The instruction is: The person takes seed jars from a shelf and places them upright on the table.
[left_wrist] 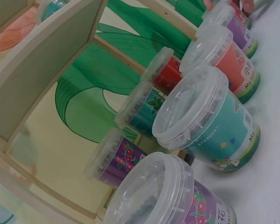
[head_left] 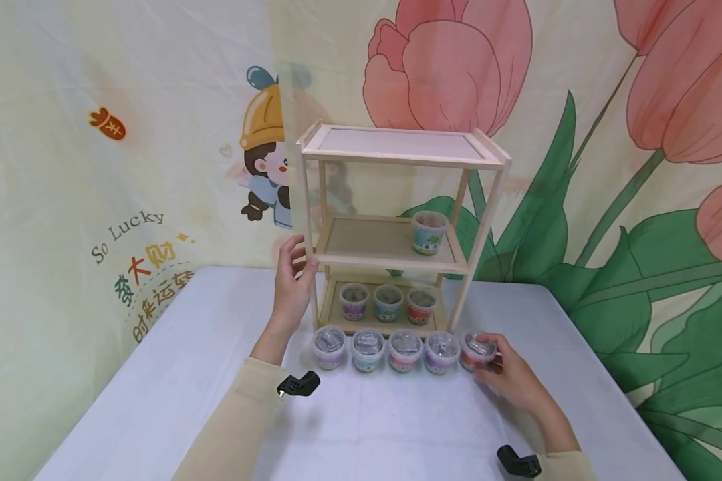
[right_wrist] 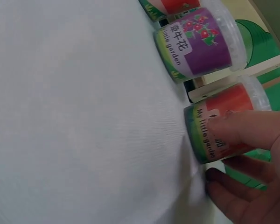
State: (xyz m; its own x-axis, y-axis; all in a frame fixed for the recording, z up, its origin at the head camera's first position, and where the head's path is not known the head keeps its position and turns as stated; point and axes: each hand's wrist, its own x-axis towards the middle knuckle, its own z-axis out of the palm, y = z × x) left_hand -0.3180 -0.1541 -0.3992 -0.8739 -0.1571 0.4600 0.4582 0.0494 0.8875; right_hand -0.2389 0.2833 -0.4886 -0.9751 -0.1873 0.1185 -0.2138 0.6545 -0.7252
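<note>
At the right end of a row of lidded plastic cups, my right hand holds a red-labelled cup between thumb and fingers. Its base looks to be on the table, slightly tilted. My left hand grips the front left post of a small wooden shelf rack at middle-shelf height. The rest of the row is a purple cup, a teal cup, a pink-red cup and another purple cup. In the left wrist view only a sliver of my left hand shows.
A teal cup stands at the right of the middle shelf. Purple, teal and red cups stand on the bottom shelf. The white-covered table extends in front; a printed curtain hangs behind.
</note>
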